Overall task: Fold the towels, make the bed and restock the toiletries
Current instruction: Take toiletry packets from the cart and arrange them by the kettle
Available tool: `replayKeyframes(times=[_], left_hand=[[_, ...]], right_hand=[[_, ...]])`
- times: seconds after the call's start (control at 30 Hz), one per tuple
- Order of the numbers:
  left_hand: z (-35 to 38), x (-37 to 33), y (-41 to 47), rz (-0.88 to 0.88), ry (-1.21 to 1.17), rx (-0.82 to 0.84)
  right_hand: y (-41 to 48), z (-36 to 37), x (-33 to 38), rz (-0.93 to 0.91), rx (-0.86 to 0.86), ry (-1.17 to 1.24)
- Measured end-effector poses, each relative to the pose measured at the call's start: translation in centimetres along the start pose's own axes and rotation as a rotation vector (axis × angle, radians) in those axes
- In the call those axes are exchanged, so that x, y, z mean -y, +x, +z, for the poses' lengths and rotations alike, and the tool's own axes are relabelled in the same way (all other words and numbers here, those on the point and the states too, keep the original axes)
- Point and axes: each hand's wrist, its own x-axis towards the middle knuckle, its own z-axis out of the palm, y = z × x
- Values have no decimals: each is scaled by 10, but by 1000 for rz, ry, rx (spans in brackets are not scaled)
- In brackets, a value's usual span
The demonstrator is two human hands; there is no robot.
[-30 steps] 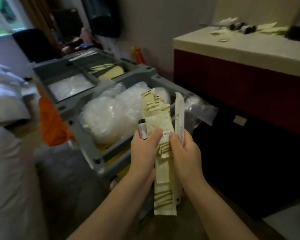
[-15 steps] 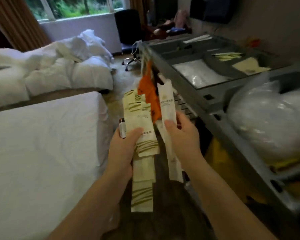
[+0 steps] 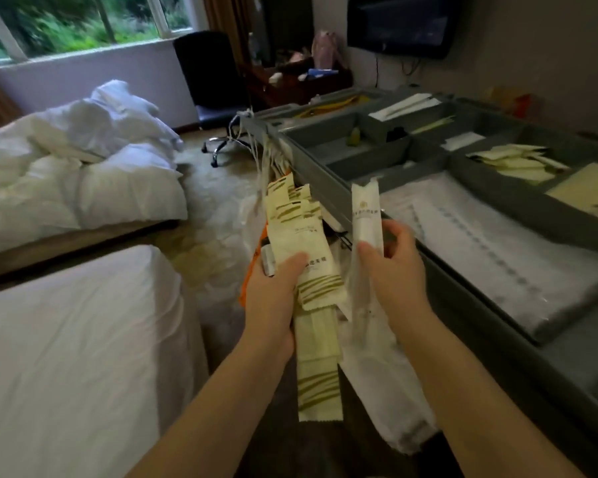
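Presumably mid-restocking: left hand (image 3: 273,298) gripping a fanned bundle of cream toiletry sachets (image 3: 308,243), right hand (image 3: 390,267) pinching one white sachet (image 3: 366,215), both beside the grey supply cart (image 3: 491,191); next likely calls for keeping the bundle tight while carrying.

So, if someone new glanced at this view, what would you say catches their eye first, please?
Most likely the fan of cream sachets with olive stripes, gripped in the left hand at the centre, and the long white packet pinched upright in the right hand beside it. After that come the grey compartmented cart on the right and the crumpled white duvet heaped at upper left.
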Motion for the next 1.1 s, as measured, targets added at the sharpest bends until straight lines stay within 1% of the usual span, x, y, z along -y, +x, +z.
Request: replayKeyframes(times=[0.13,0.27,0.33,0.4,0.5,0.6,0.7,0.77,0.87,1.03,1.1], left_hand=[[-1,-61,97,14,62,-49],[-2,-92,187,-6,63,-56],[4,-99,243,-36,66,-28],[18,-103,299,-72,92,31],[57,-114,378,-109,162,213],[105,-132,437,-143,252,411],[151,-142,477,-134,326,601],[176,-142,495,-140,335,695],[206,-132,516,-159,404,763],[249,-119,554,-212,409,773],[261,-115,567,-243,407,767]], right_hand=[[93,74,49,-84,73,45],[162,122,73,-139,94,8],[202,136,76,-146,47,-8],[242,144,74,-130,-46,-11],[300,149,71,-89,-262,-28],[344,148,75,2,-486,6],[376,138,79,47,-621,-16],[397,121,79,57,-719,-11],[434,85,80,62,-827,-64],[522,31,67,155,-808,-315],[547,23,60,234,-827,-455]])
